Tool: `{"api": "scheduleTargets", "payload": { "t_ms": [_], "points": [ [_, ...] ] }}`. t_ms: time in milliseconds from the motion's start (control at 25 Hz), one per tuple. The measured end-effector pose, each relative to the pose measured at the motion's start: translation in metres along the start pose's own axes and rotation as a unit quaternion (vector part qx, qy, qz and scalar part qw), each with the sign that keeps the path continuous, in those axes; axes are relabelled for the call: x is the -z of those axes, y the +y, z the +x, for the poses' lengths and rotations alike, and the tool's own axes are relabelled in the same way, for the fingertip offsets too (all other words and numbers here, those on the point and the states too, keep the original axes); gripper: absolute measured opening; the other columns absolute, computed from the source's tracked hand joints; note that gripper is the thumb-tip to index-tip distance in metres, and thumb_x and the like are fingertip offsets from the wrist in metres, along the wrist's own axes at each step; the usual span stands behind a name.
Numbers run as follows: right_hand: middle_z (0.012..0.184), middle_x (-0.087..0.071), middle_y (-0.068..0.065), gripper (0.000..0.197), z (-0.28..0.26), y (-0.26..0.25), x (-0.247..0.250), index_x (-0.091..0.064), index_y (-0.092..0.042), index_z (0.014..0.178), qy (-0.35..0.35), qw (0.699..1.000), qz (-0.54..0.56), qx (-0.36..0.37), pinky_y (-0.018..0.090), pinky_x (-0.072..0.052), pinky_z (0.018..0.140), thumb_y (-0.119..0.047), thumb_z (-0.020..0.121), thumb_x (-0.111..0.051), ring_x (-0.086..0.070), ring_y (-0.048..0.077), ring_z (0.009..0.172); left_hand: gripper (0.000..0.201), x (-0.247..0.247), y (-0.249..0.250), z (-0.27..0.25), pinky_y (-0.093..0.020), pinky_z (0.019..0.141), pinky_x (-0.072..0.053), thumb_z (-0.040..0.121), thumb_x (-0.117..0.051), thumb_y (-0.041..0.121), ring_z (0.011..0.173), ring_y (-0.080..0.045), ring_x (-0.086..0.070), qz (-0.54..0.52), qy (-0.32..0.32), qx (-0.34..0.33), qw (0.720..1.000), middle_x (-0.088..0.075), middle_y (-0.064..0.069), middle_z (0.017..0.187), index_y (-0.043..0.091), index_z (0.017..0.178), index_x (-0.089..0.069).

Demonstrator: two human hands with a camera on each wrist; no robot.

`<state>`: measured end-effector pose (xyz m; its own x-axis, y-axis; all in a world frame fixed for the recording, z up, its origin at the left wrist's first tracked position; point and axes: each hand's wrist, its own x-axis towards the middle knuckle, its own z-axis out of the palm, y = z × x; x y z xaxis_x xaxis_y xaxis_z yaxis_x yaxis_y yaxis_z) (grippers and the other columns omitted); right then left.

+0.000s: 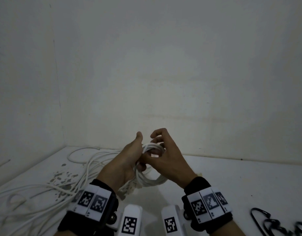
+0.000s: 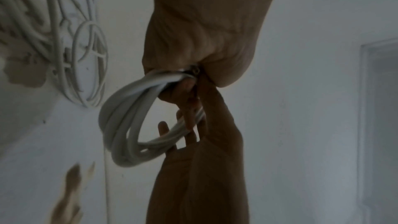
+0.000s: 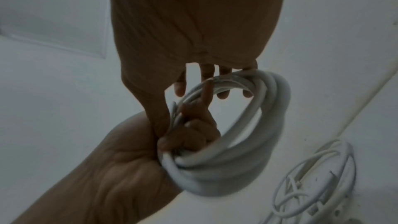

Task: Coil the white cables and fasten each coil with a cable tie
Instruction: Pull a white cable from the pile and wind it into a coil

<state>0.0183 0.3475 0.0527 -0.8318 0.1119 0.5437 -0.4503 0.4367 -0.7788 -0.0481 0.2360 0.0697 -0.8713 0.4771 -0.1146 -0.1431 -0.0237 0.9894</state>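
I hold a white cable coil (image 1: 152, 180) of several loops in both hands, above the white table (image 1: 232, 181). My left hand (image 1: 138, 163) grips one side of the bundle, fingers curled round it; the left wrist view shows the same coil (image 2: 120, 125) hanging from that grip. My right hand (image 1: 157, 145) reaches over from the right. Its fingers (image 3: 224, 94) hook through the coil (image 3: 271, 108) at its far side and its thumb lies against the left hand's grip. I can make out no cable tie on the coil.
Loose white cables (image 1: 44, 189) sprawl over the table's left side, among chipped paint patches (image 1: 65, 176). Another looped cable (image 3: 312, 185) lies flat on the table. Black cable ties (image 1: 274, 223) lie at the near right. A plain wall stands close behind.
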Motion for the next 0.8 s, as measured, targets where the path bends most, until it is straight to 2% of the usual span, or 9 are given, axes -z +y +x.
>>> {"api": "scheduleTargets", "payload": {
  "t_ms": [80, 120, 240, 320, 360, 480, 600, 680, 800],
  "points": [
    [0.103, -0.059, 0.011, 0.033, 0.000, -0.004, 0.003, -0.060, -0.023, 0.108, -0.013, 1.000, -0.025, 0.005, 0.014, -0.052, 0.070, -0.015, 0.082, -0.079, -0.067, 0.000, 0.077, 0.065, 0.001, 0.000, 0.001, -0.017, 0.036, -0.026, 0.102, -0.027, 0.055, 0.034, -0.012, -0.035, -0.007, -0.015, -0.005, 1.000, -0.055, -0.005, 0.049, 0.003, 0.089, -0.063],
    [0.102, -0.061, 0.012, 0.026, 0.000, -0.006, 0.005, -0.064, -0.023, 0.103, -0.009, 0.999, -0.041, 0.010, 0.012, -0.050, 0.069, -0.018, 0.083, -0.079, -0.067, 0.001, 0.076, 0.063, 0.004, -0.001, 0.002, -0.016, 0.035, -0.027, 0.103, -0.027, 0.053, 0.035, -0.011, -0.037, -0.043, -0.040, 0.004, 0.998, -0.059, -0.007, 0.054, 0.003, 0.092, -0.064],
    [0.093, -0.065, 0.012, 0.018, 0.002, -0.005, 0.012, -0.069, -0.021, 0.094, 0.003, 1.000, -0.007, 0.006, 0.019, -0.052, 0.066, -0.024, 0.082, -0.082, -0.071, 0.015, 0.072, 0.062, 0.013, -0.002, 0.003, -0.023, 0.044, -0.040, 0.102, -0.033, 0.051, 0.050, -0.015, -0.045, -0.133, -0.144, 0.033, 0.980, -0.059, -0.014, 0.072, -0.001, 0.100, -0.067],
    [0.090, -0.064, 0.006, 0.016, 0.004, -0.002, 0.014, -0.069, -0.025, 0.091, 0.014, 1.000, -0.024, 0.005, 0.017, -0.049, 0.064, -0.027, 0.081, -0.082, -0.068, 0.011, 0.070, 0.051, 0.017, -0.003, 0.005, -0.031, 0.058, -0.048, 0.099, -0.046, 0.047, 0.063, -0.019, -0.054, -0.096, -0.161, 0.023, 0.982, -0.061, -0.016, 0.087, 0.004, 0.113, -0.070],
    [0.089, -0.064, 0.004, 0.015, 0.004, -0.001, 0.014, -0.069, -0.028, 0.089, 0.024, 0.999, -0.041, 0.007, 0.017, -0.048, 0.064, -0.029, 0.081, -0.081, -0.065, 0.010, 0.072, 0.046, 0.018, -0.004, 0.004, -0.034, 0.062, -0.049, 0.096, -0.052, 0.048, 0.064, -0.020, -0.056, -0.061, -0.156, 0.018, 0.986, -0.062, -0.014, 0.086, 0.009, 0.109, -0.073],
    [0.084, -0.066, 0.010, 0.014, 0.005, 0.006, 0.015, -0.067, -0.028, 0.087, 0.069, 0.997, -0.019, -0.009, 0.029, -0.053, 0.067, -0.029, 0.082, -0.080, -0.068, 0.019, 0.077, 0.045, 0.015, -0.007, 0.001, -0.037, 0.066, -0.048, 0.092, -0.056, 0.053, 0.050, -0.018, -0.048, -0.024, -0.131, 0.039, 0.990, -0.048, -0.006, 0.056, 0.014, 0.077, -0.070],
    [0.084, -0.066, 0.018, 0.014, 0.005, 0.008, 0.013, -0.065, -0.025, 0.087, 0.089, 0.996, -0.001, -0.025, 0.041, -0.056, 0.066, -0.032, 0.085, -0.077, -0.068, 0.027, 0.071, 0.045, 0.008, -0.007, 0.000, -0.023, 0.046, -0.039, 0.098, -0.050, 0.044, 0.040, -0.010, -0.025, -0.061, -0.107, 0.010, 0.992, -0.025, 0.004, 0.049, 0.014, 0.066, -0.058],
    [0.079, -0.064, 0.015, 0.015, 0.005, 0.007, 0.012, -0.062, -0.025, 0.087, 0.084, 0.996, -0.011, -0.032, 0.031, -0.044, 0.048, -0.036, 0.088, -0.073, -0.055, 0.016, 0.051, 0.040, 0.003, -0.007, 0.002, -0.019, 0.037, -0.024, 0.096, -0.050, 0.034, 0.039, -0.009, -0.017, -0.055, -0.072, -0.020, 0.996, -0.020, 0.005, 0.050, 0.013, 0.062, -0.053],
    [0.071, -0.052, 0.002, 0.014, 0.006, 0.008, 0.014, -0.061, -0.025, 0.088, 0.075, 0.996, -0.026, -0.029, 0.021, -0.032, 0.045, -0.037, 0.093, -0.067, -0.037, 0.009, 0.045, 0.037, 0.000, -0.006, 0.004, -0.019, 0.038, -0.018, 0.096, -0.045, 0.028, 0.038, -0.010, -0.016, -0.034, -0.041, -0.040, 0.998, -0.019, 0.004, 0.050, 0.011, 0.064, -0.050]
  ]
}}
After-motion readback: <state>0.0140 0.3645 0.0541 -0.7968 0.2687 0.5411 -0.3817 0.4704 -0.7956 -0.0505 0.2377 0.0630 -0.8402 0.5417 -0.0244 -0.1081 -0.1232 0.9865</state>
